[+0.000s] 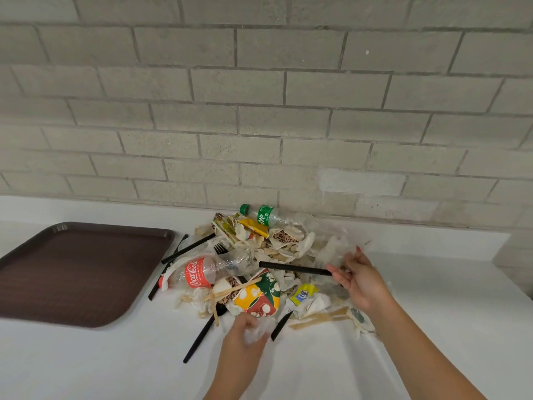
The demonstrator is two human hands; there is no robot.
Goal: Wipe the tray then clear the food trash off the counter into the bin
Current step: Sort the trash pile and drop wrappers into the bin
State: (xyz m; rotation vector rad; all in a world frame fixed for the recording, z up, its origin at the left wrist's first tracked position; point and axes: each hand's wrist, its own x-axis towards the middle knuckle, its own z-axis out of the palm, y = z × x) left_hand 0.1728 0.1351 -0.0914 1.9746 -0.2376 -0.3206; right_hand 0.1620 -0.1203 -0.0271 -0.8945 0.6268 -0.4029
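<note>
A brown tray lies at the left edge of the white worktop. Just beside it, towards the back edge, sits the food trash pile, with a Coca-Cola bottle on its left side. At the pile's front, the left hand curls round a crumpled clear wrapper. The right hand pinches a black straw.

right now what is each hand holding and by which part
The right hand pinches the black straw at its right end; the left hand grips a crumpled wad of clear plastic.
</note>
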